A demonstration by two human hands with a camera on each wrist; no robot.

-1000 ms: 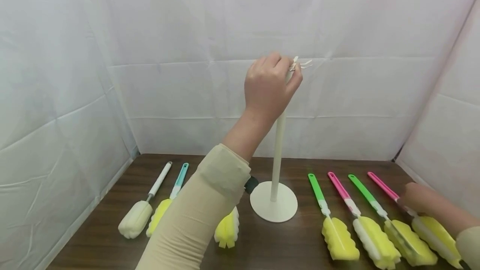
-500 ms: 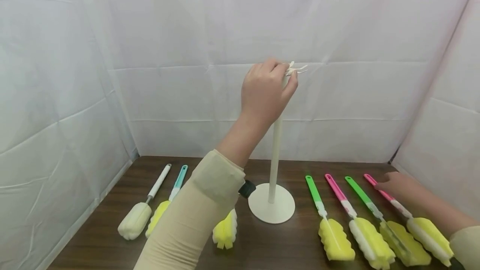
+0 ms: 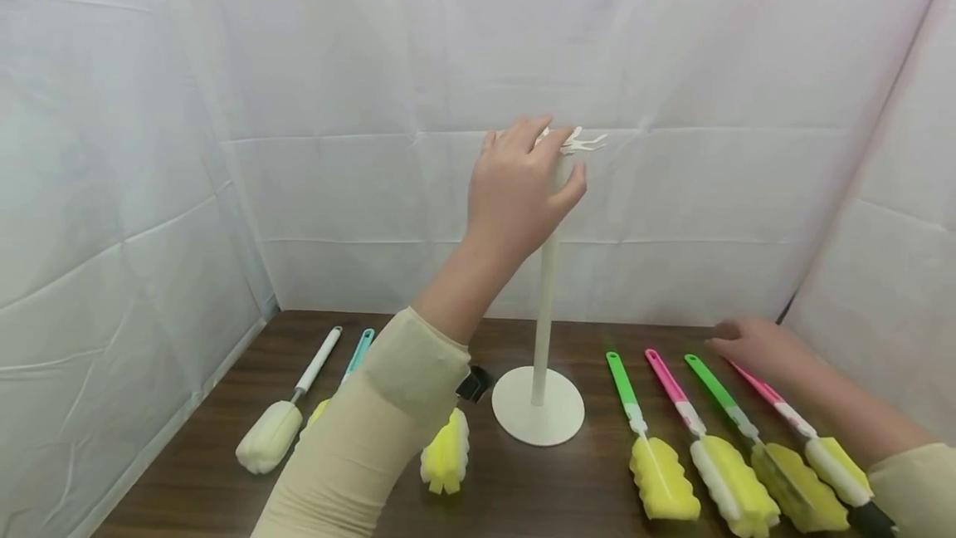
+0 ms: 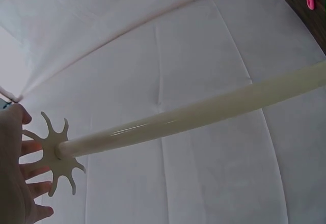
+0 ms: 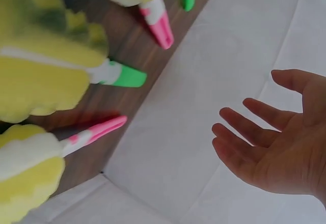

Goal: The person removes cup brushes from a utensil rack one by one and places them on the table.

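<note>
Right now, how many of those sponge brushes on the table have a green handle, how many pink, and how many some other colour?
Green handle: 2
Pink handle: 2
White handle: 1
Teal handle: 1
Handle hidden behind the sleeve, colour cannot be told: 1
Total: 7 sponge brushes

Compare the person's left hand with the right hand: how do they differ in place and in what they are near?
The left hand is raised at the hooked top of the white stand, fingers straight beside the hooks; the right hand is low over the table, above the pink-handled sponge brush. The left touches or nearly touches the stand; the right holds nothing. Both are open.
</note>
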